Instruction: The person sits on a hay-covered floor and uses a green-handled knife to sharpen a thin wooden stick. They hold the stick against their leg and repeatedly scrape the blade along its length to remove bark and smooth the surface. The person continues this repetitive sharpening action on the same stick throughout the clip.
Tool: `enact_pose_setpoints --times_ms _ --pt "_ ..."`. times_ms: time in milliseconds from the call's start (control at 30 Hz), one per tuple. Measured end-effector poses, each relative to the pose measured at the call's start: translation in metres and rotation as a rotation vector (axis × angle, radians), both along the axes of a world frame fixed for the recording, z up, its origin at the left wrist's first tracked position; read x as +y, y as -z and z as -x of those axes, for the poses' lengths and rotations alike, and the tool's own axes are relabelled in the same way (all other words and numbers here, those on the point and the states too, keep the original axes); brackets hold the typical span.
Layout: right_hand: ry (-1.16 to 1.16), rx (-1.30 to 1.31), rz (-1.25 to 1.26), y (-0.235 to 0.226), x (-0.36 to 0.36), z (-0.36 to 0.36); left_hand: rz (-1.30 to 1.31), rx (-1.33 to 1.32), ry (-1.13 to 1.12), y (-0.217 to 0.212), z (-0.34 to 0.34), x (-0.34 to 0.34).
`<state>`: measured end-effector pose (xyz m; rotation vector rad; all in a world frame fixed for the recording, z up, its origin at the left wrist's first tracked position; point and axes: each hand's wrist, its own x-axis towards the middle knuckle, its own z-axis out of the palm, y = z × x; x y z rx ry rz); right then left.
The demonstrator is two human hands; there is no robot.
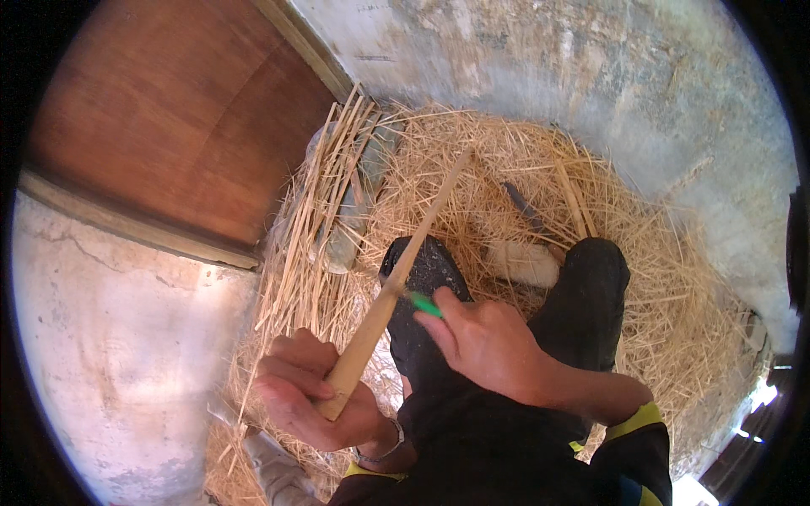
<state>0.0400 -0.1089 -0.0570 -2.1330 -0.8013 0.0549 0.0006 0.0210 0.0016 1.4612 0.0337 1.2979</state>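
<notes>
No package, label or sign can be seen here. The floor (110,337) is pale, rough concrete, and it is covered in the middle by a big heap of thin straw-coloured strips (523,160). At the upper left stands a brown wooden door (169,110) with a light frame, and a grey plastered wall (591,59) curves behind the heap.

The left hand (308,396) is clenched around the lower end of a long bamboo stick (396,274), which rises tilted toward the upper right, over the strips. The right hand (485,337) is closed on a tool with a green handle (424,304), and this tool touches the stick at about its middle. Whether it has a blade I cannot tell.

Under the hands are two knees in black trousers (591,287). Between them lies a pale flat piece (523,263), and a dark thin object (525,207) rests on the strips just behind it. A bundle of longer strips (333,169) lies near the door.
</notes>
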Motion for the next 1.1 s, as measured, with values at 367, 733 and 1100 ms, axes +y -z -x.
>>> enact_pose_setpoints --times_ms 367,733,1100 --pt "-0.069 -0.08 -0.085 0.008 0.006 0.007 0.067 0.002 -0.018 0.002 -0.001 0.004" --pt "0.096 0.066 0.057 0.042 0.019 -0.018 -0.001 0.03 -0.063 0.005 -0.003 0.004" --pt "0.186 0.091 0.215 0.069 0.012 -0.042 0.049 0.021 -0.109 0.007 0.007 0.024"
